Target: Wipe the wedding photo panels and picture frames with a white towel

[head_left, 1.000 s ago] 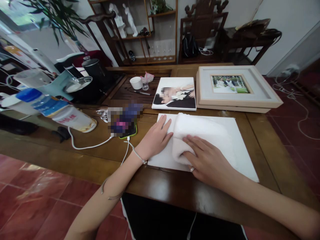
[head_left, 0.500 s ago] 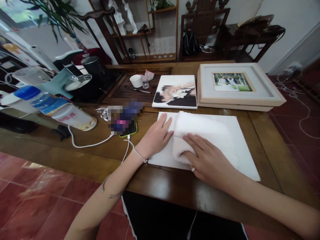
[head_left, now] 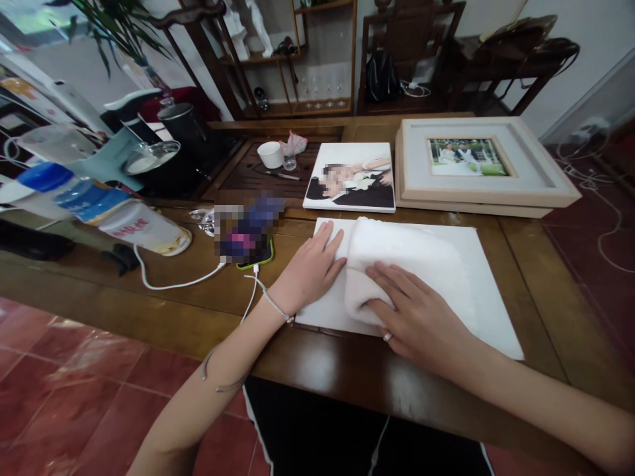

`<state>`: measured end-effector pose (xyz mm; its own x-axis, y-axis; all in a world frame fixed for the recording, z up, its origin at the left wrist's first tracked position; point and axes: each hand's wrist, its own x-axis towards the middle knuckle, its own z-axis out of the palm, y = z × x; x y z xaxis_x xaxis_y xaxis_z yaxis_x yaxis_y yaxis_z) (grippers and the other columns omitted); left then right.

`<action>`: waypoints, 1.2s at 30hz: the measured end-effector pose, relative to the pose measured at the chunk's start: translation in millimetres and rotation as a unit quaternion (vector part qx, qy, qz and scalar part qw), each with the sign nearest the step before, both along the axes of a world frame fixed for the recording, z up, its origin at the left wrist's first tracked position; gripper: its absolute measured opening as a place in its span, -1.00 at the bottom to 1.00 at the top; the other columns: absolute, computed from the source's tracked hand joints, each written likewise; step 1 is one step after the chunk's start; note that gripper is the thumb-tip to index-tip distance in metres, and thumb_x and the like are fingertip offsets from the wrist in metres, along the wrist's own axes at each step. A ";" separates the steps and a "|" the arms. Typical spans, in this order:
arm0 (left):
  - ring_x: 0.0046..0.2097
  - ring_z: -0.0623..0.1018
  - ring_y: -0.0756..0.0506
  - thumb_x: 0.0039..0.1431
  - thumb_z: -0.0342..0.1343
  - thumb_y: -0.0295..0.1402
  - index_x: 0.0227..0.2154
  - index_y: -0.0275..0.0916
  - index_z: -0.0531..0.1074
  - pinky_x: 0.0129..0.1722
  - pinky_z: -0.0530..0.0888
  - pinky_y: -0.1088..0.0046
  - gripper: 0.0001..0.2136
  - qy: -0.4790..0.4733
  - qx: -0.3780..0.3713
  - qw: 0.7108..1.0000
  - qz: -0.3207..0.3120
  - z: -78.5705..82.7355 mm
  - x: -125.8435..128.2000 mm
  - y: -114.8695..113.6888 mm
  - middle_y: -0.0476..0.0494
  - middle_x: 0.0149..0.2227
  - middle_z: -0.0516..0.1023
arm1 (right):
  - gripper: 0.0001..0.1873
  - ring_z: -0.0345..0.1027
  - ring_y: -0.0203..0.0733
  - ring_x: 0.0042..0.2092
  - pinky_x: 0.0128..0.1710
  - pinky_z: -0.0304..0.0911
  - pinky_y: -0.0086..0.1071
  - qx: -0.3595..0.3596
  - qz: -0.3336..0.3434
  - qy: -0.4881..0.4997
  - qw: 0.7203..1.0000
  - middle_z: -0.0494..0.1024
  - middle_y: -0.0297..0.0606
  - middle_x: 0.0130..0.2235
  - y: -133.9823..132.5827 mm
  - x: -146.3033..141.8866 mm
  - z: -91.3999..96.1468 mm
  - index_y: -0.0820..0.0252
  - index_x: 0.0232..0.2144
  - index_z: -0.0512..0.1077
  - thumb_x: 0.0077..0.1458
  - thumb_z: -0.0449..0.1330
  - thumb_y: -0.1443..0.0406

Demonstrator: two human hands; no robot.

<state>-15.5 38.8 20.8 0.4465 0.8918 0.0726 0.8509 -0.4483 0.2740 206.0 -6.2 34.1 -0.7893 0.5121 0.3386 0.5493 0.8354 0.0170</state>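
A white rectangular board (head_left: 496, 311) lies flat on the wooden table near its front edge. My left hand (head_left: 312, 268) rests on the board's left part, fingers stretched out, with nothing in it. A thick folded white towel (head_left: 397, 248) covers much of the board's middle. Over the towel's near side lies my right hand (head_left: 417, 317), its thumb tucked at the fold and its fingers on top, gripping the cloth. What is under the towel is hidden.
Behind the board stand a photo panel (head_left: 350, 149) and stacked pale frames (head_left: 540, 175). To the left are a phone (head_left: 265, 254) with a white cable, a blue-capped bottle (head_left: 143, 228) and a black kettle (head_left: 183, 125). A white cup (head_left: 270, 155) sits on the tea tray (head_left: 238, 175).
The camera view has shifted slightly. Both hands and the towel keep nearly the same places on the board.
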 end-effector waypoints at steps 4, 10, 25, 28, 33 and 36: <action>0.40 -0.04 -0.33 0.38 -0.18 -0.29 0.27 -0.46 0.05 0.26 0.19 -0.01 -0.51 -0.001 0.000 1.000 -0.001 -0.3 -0.4 0.5 -0.57 0.36 -0.04 | -0.61 0.26 0.30 0.16 0.15 0.22 0.01 -0.004 0.001 -0.001 1.000 0.40 0.28 0.11 -0.9 0.1 -0.7 0.33 -0.26 0.47 -0.28 0.27 0.44; 0.39 -0.03 -0.35 0.38 -0.18 -0.30 0.26 -0.49 0.06 0.27 0.18 -0.01 -0.51 -0.001 -0.005 1.000 0.000 1.7 0.4 0.1 -0.60 0.35 -0.04 | -0.60 0.21 0.30 0.20 0.16 0.20 0.03 -0.015 0.001 -0.009 1.000 0.37 0.29 0.14 -1.3 0.8 1.0 0.33 -0.23 0.46 -0.25 0.26 0.45; 0.39 -0.04 -0.35 0.37 -0.16 -0.32 0.27 -0.55 0.06 0.30 0.12 0.05 -0.50 0.011 -0.007 1.000 0.003 3.4 1.4 0.5 -0.61 0.35 -0.05 | -0.64 0.18 0.28 0.21 0.19 0.17 0.03 -0.027 0.001 -0.010 1.000 0.37 0.30 0.14 -1.0 0.4 1.3 0.35 -0.23 0.47 -0.20 0.26 0.45; 0.39 -0.04 -0.33 0.37 -0.16 -0.32 0.26 -0.52 0.07 0.31 0.11 0.05 -0.51 0.004 -0.004 1.000 -0.001 3.0 1.1 0.7 -0.59 0.36 -0.06 | -0.67 0.19 0.29 0.21 0.17 0.19 0.04 -0.028 0.002 -0.005 1.000 0.36 0.31 0.14 -1.4 0.3 1.9 0.36 -0.24 0.47 -0.18 0.26 0.44; 0.40 -0.06 -0.33 0.38 -0.18 -0.29 0.27 -0.47 0.05 0.29 0.14 -0.01 -0.51 -0.008 -0.014 1.000 0.000 3.5 0.7 0.1 -0.56 0.37 -0.07 | -0.70 0.16 0.26 0.23 0.18 0.17 0.05 -0.037 0.002 -0.005 0.999 0.35 0.31 0.16 -2.2 -0.7 1.7 0.36 -0.24 0.48 -0.14 0.25 0.45; 0.40 -0.07 -0.33 0.37 -0.17 -0.30 0.28 -0.49 0.04 0.29 0.14 0.00 -0.50 -0.005 -0.024 1.000 0.002 4.1 0.6 -0.1 -0.57 0.37 -0.08 | -0.69 0.17 0.28 0.22 0.19 0.17 0.05 -0.036 0.002 -0.005 0.999 0.35 0.32 0.15 1.0 -0.6 0.6 0.37 -0.23 0.48 -0.14 0.26 0.43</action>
